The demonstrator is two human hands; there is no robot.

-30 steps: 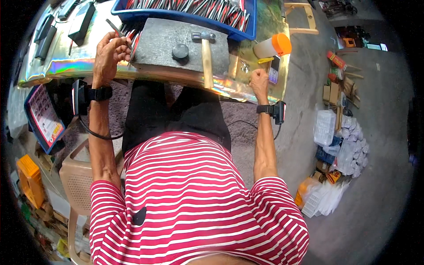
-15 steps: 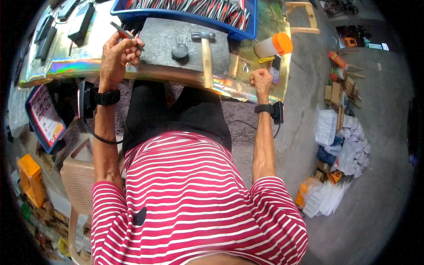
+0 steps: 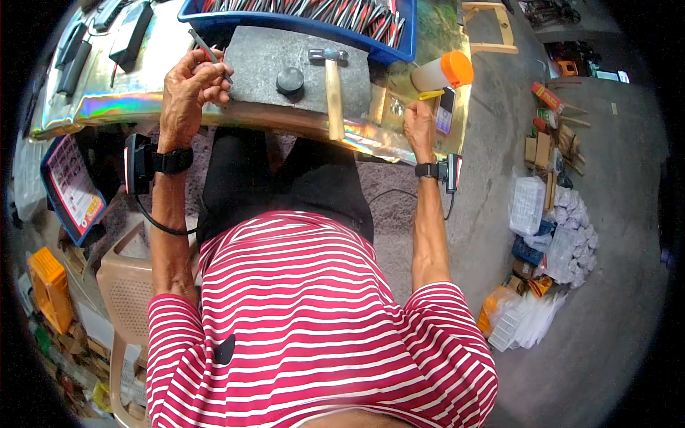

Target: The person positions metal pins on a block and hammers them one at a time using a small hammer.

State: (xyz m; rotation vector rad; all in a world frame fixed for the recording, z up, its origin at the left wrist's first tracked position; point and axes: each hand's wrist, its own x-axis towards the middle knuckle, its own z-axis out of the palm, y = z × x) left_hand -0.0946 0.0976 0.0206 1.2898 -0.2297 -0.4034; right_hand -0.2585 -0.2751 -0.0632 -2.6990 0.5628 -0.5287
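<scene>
My left hand is closed around a slim dark-and-red tool, whose upper end sticks out above the fingers at the slab's left edge. Its exact kind I cannot make out. My right hand is closed, fingertips together, beside small shiny pieces on the gold sheet. Whatever those fingers hold is hidden. Between the hands lies a grey stone slab. A black round block sits on it, and a hammer rests with its wooden handle over the near edge.
Behind the slab stands a blue bin full of slim red, black and silver pieces. An orange-lidded jar, a yellow-handled item and a phone are at the right. Black boxes lie at left. A plastic chair stands beside me.
My right hand has turned more upright and shifted slightly, its fingertips now higher. The tool in my left hand has tilted a little more upright.
</scene>
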